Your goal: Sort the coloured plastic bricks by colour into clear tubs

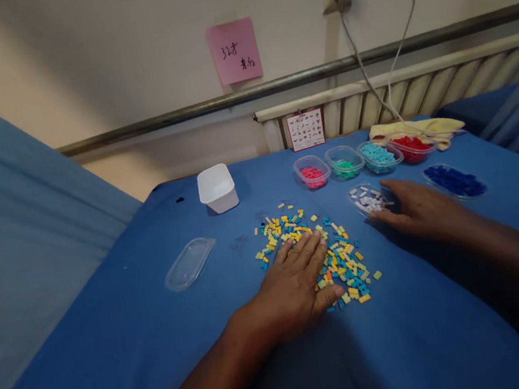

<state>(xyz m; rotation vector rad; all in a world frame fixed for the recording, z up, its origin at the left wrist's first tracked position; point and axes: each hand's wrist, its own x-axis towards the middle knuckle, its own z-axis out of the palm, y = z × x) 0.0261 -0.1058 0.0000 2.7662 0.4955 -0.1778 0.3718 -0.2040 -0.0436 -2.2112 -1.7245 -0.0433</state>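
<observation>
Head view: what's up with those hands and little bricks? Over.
Left hand palm down on yellow-and-blue brick pile. Right hand beside white bricks, thumb and fingers apart. Pile partly hidden under left hand.

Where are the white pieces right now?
In the head view, the white pieces are right of centre, by the right hand, just in front of the light-blue pieces.

Yellow and teal bricks (348,260), blue cloth (92,347), white tub (223,202)
</observation>
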